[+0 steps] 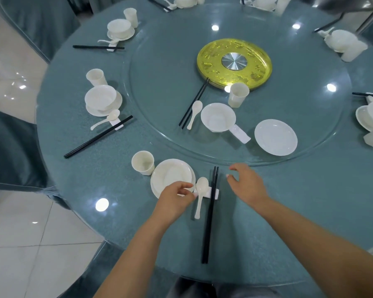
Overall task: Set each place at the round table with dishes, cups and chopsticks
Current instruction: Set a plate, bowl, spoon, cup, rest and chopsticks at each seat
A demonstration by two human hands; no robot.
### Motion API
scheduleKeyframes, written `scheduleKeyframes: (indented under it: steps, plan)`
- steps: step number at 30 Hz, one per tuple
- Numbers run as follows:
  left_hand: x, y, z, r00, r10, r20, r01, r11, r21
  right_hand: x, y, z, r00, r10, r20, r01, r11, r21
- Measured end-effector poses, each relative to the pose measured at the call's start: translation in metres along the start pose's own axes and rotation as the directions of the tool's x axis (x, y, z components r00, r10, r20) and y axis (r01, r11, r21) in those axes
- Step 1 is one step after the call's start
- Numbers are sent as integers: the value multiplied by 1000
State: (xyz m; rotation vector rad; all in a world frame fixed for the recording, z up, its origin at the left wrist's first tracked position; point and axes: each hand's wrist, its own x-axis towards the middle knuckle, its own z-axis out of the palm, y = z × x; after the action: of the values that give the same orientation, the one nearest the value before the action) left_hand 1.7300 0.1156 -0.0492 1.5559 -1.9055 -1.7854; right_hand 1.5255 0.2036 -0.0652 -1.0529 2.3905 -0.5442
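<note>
Nearest us, our left hand (pixel 177 196) pinches the white rest (pixel 216 194) beside the spoon (pixel 201 193) and black chopsticks (pixel 209 216); our right hand (pixel 247 183) hovers with fingers loose, holding nothing; the bowl on its plate (pixel 172 176) and a cup (pixel 143 162) sit just beyond; farther, on the glass turntable (pixel 164 67), loose dishes wait.

— What is the person wearing on the arms?
— Nothing is covering them: both forearms are showing bare to the near edge, with no sleeves, watch or rings on the left hand (pixel 177 197) or right hand (pixel 247 183).
— And lower down?
— Dark trousers are showing at the near edge.
</note>
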Motion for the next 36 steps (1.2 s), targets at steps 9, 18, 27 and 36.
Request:
scheduleKeyframes:
  steps: [9,18,27,36]
  plan:
    - [29,46,2,984,142,-104,-123,978,168,39,36,-33,947,-61,316,183,910,-373]
    - [56,64,31,974,221,60,-211,764,609,40,68,-37,914,-114,390,288,858,-425]
    - [89,79,73,972,152,182,-235,538,809,46,84,-63,985,-128,120,143,982,-125]
    - [101,96,108,963,165,213,-269,589,762,78,141,-100,787,615,-55,-529,717,454]
